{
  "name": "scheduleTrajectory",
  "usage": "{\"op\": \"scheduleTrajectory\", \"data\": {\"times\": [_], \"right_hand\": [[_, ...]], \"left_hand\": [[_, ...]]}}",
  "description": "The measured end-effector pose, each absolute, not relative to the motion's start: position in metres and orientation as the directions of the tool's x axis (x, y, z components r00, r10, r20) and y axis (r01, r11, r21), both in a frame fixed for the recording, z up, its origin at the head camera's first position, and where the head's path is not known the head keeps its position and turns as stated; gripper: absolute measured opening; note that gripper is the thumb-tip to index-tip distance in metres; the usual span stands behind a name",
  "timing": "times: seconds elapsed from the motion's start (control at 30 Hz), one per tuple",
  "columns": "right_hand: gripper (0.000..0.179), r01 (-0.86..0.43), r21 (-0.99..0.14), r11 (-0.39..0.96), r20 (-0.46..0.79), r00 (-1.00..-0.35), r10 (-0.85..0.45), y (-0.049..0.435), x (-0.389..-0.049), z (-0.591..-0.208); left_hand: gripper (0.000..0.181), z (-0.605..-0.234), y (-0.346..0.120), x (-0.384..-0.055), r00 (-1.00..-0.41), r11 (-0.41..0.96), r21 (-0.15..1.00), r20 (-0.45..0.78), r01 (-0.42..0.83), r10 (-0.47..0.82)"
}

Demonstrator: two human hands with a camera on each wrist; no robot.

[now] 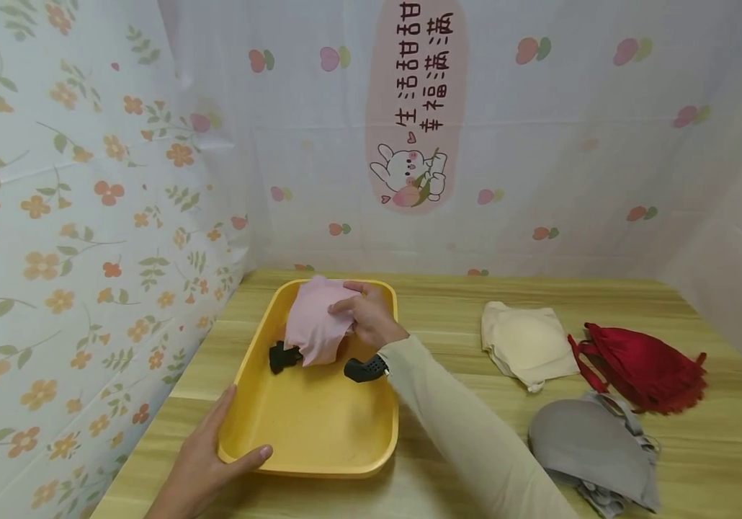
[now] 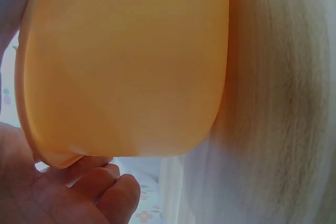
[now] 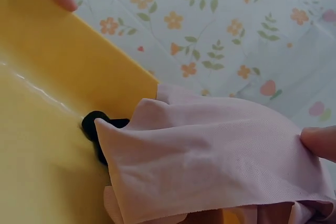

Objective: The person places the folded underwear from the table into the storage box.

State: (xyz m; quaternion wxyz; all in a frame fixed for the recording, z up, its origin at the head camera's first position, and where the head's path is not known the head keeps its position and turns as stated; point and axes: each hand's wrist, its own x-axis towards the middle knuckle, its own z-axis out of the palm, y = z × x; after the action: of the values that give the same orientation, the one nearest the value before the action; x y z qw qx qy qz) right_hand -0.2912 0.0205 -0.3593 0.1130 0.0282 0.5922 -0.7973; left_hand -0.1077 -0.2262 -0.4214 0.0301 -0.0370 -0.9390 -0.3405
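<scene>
Right grip [image 1: 371, 316] clamped on thin pale-pink cloth [image 1: 315, 317], 12 o'clock in yellow oblong plastic basin [image 1: 306, 432]; left grip [image 1: 201, 461] clamped on its 7 o'clock corner. I'd lay cloth flat.

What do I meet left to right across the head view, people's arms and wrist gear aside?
Yellow tub (black item → pink cloth within its left-right span) → cream garment → gray bra → red garment.
</scene>
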Motion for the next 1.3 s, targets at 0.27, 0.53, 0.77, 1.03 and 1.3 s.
{"op": "scheduleTrajectory", "data": {"times": [0.27, 0.53, 0.77, 1.03, 1.3], "right_hand": [[0.066, 0.209, -0.948, -0.242, -0.168, -0.969, -0.179, 0.004, -0.294, -0.374], [0.051, 0.109, -0.993, 0.038, -0.111, -0.991, -0.069, -0.008, -0.296, -0.393], [0.043, -0.026, -0.913, 0.406, 0.014, -0.999, -0.031, -0.012, -0.294, -0.393], [0.05, -0.131, -0.769, 0.625, 0.032, -0.985, -0.168, -0.002, -0.294, -0.379], [0.045, -0.266, -0.656, 0.706, -0.021, -0.929, -0.37, 0.027, -0.294, -0.344]], "left_hand": [[0.113, -0.42, -0.225, -0.107, -0.998, 0.773, 0.632, 0.046, 0.059, 0.039], [0.112, -0.419, -0.225, -0.109, -0.998, 0.763, 0.644, 0.042, 0.054, 0.035], [0.111, -0.419, -0.226, -0.108, -0.998, 0.758, 0.65, 0.043, 0.06, 0.042], [0.111, -0.419, -0.225, -0.108, -0.999, 0.756, 0.653, 0.033, 0.053, 0.042], [0.112, -0.421, -0.227, -0.107, -0.998, 0.758, 0.649, 0.041, 0.06, 0.044]]}}
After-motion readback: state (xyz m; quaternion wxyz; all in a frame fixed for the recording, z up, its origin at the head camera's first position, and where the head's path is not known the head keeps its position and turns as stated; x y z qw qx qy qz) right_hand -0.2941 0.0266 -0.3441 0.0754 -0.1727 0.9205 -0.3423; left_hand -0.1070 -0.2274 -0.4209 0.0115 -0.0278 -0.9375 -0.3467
